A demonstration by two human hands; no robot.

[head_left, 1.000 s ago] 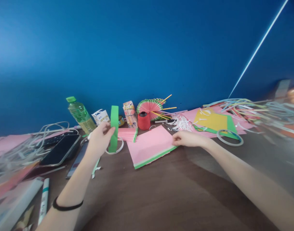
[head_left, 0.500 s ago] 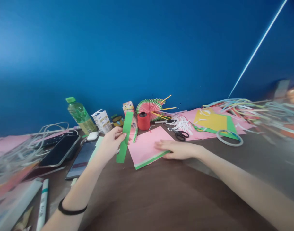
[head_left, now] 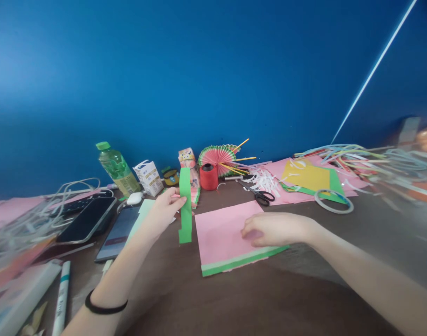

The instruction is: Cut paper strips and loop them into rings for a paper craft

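While the left hand (head_left: 162,212) pinches a green paper strip (head_left: 185,205) upright, long axis vertical, fingers closed on it, the right hand (head_left: 274,228) rests flat, fingers loosely curled, on pink paper (head_left: 227,231) lying just right of the strip on the desk (head_left: 234,303)

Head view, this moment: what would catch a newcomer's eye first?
First the green paper strip, held upright by the left hand above the brown table. Beside it, the right hand rests flat on a pink sheet with a green edge. Behind them, along the blue wall, stand a red spool, a pleated paper fan and a green-capped bottle.
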